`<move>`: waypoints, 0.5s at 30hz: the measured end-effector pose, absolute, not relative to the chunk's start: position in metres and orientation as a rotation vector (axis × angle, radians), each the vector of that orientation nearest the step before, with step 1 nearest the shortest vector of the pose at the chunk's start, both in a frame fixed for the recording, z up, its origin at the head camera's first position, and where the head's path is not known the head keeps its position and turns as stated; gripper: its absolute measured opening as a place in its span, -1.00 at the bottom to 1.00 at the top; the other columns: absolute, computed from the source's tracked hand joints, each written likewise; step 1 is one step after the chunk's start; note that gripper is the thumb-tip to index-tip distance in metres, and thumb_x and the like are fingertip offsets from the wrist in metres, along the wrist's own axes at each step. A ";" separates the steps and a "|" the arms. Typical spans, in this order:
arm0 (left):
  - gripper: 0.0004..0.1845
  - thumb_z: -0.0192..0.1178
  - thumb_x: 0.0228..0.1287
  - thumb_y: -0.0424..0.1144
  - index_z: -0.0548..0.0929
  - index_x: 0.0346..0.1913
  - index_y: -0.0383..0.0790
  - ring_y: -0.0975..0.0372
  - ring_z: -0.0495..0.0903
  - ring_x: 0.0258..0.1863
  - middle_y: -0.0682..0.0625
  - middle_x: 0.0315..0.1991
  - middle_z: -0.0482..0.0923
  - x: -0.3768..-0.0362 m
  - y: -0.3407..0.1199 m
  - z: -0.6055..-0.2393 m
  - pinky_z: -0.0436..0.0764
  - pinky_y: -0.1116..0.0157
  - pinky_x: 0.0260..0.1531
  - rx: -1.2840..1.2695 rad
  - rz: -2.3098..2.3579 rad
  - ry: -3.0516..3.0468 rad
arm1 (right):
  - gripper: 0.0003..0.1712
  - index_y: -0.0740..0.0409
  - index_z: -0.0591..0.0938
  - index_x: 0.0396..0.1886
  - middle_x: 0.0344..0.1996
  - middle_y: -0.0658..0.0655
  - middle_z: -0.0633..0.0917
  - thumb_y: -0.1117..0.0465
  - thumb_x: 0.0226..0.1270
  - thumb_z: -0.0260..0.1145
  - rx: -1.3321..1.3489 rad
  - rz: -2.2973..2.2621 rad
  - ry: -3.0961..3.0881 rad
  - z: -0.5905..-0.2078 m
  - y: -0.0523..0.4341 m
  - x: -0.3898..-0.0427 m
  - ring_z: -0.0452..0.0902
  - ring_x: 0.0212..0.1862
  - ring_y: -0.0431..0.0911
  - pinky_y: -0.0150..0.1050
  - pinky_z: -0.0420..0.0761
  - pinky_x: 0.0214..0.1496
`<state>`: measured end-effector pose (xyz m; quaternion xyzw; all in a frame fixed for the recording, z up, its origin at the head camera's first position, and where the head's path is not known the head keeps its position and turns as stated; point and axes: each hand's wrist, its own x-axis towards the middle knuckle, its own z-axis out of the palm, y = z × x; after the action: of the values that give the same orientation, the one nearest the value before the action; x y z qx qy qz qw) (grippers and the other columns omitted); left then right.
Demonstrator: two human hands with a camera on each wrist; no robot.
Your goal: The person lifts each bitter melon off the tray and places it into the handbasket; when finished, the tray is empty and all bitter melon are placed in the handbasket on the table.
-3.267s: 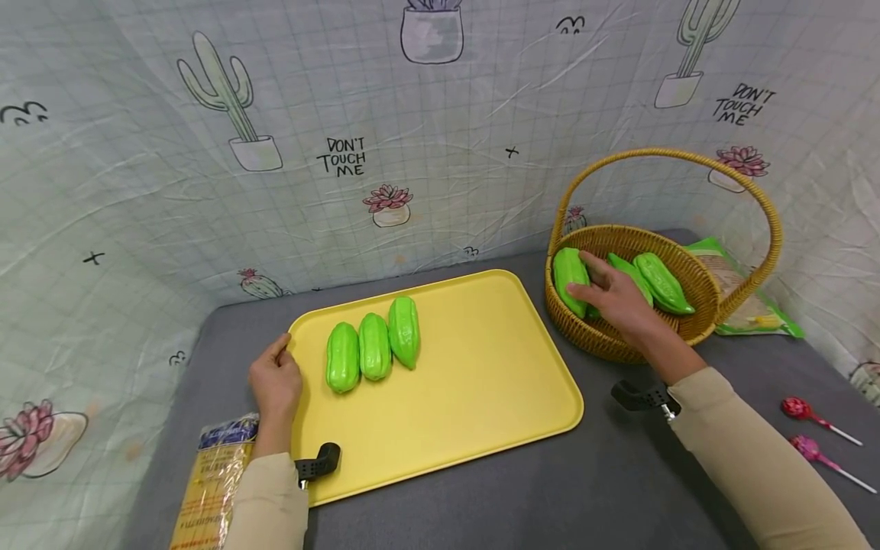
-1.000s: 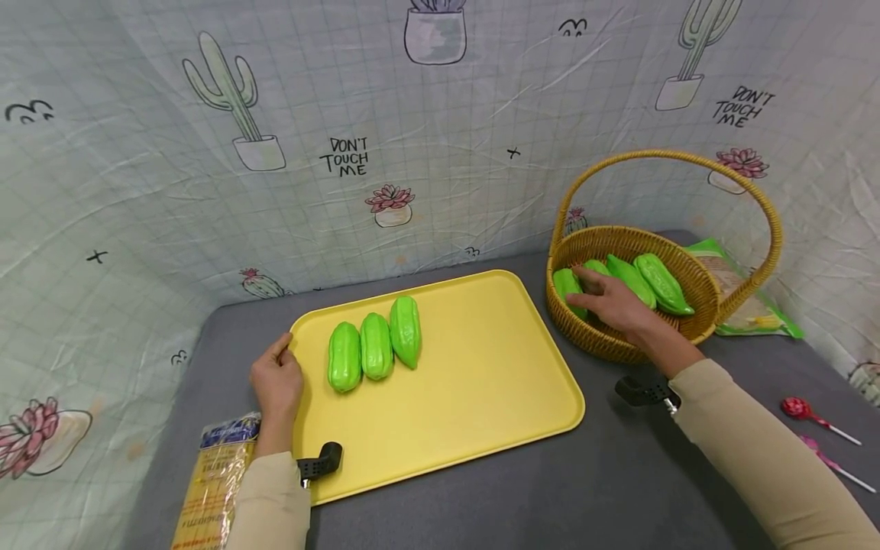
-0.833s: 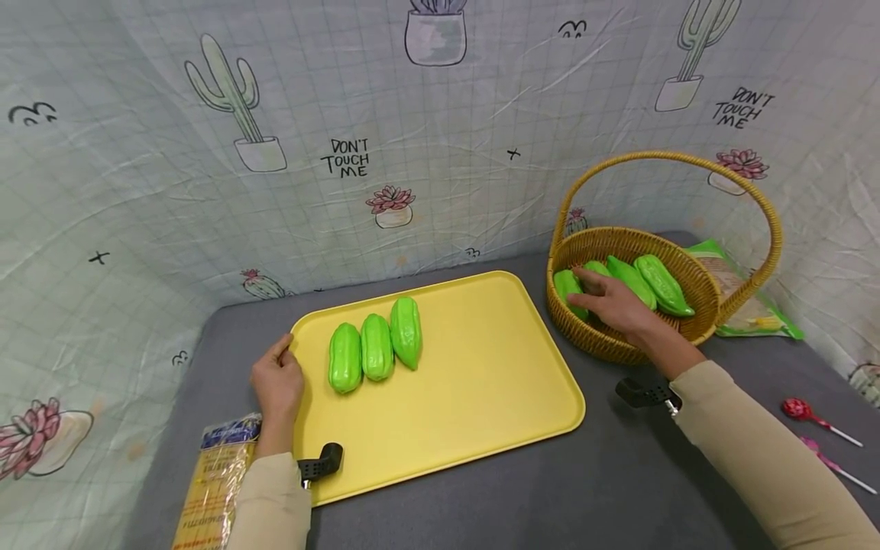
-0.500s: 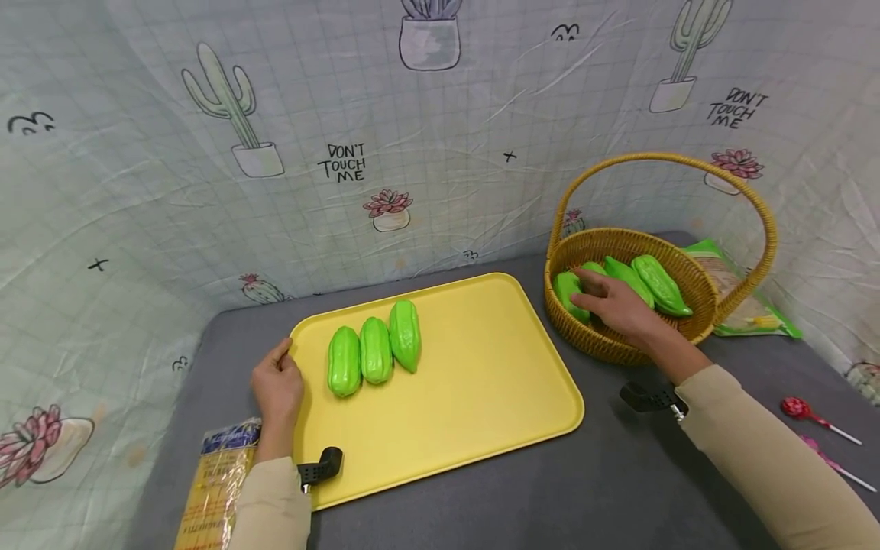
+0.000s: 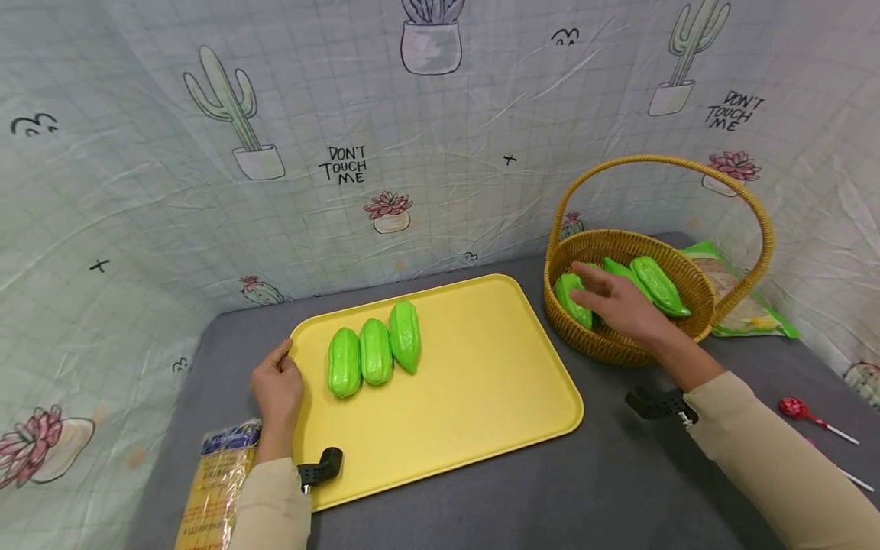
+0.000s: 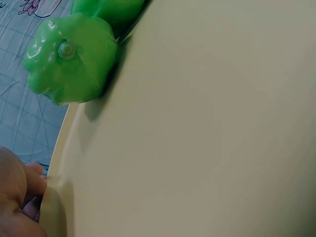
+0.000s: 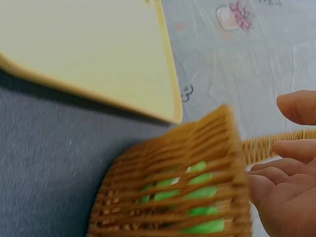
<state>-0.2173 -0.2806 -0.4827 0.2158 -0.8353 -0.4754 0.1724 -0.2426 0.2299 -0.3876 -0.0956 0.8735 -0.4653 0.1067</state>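
My right hand hovers over the wicker basket, fingers spread and holding nothing. Just left of its fingertips lies a glossy green ridged gourd inside the basket. More such gourds lie to the right, partly hidden by the hand. In the right wrist view, the right hand is beside the basket's woven wall, thumb apart from the fingers. My left hand holds the left rim of the yellow tray, its fingers right at the edge. Three gourds lie side by side on the tray.
A spaghetti packet lies left of the tray, beside the left forearm. Behind the basket's right side is a green-edged bag. Lollipops lie at the far right. The basket's tall handle arches above it; a patterned cloth stands behind.
My right hand has let go of a gourd, which now lies lower at the basket's left side, and has lifted slightly to the right. The left hand has stayed at the tray's rim.
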 end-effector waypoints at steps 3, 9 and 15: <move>-0.54 -0.17 0.59 -0.41 0.53 0.39 -0.33 -0.15 0.36 0.47 -0.28 0.42 0.44 -0.218 -0.281 -0.483 0.44 -0.09 0.42 0.605 -1.354 -2.370 | -0.16 0.15 -0.03 0.68 0.66 0.28 -0.03 -0.02 0.64 0.09 -0.319 -1.376 2.601 -0.382 0.223 -0.239 -0.11 0.64 0.32 0.36 0.13 0.57; -0.54 -0.17 0.58 -0.42 0.52 0.40 -0.34 -0.13 0.36 0.47 -0.28 0.42 0.44 -0.218 -0.280 -0.482 0.44 -0.07 0.42 0.606 -1.360 -2.365 | -0.15 0.13 -0.05 0.69 0.67 0.26 -0.04 -0.02 0.63 0.11 -0.355 -1.412 2.611 -0.375 0.209 -0.235 -0.10 0.65 0.30 0.32 0.14 0.58; -0.55 -0.16 0.56 -0.45 0.53 0.38 -0.36 -0.14 0.37 0.47 -0.31 0.40 0.45 -0.217 -0.280 -0.480 0.44 -0.07 0.42 0.601 -1.354 -2.358 | -0.15 0.13 -0.05 0.69 0.66 0.26 -0.02 0.00 0.63 0.11 -0.373 -1.435 2.611 -0.373 0.200 -0.235 -0.09 0.65 0.28 0.29 0.14 0.60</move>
<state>-0.2169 -0.2798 -0.4804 0.2123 -0.8333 -0.4785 0.1774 -0.2345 0.1997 -0.3729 -0.1238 0.8674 -0.4769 0.0696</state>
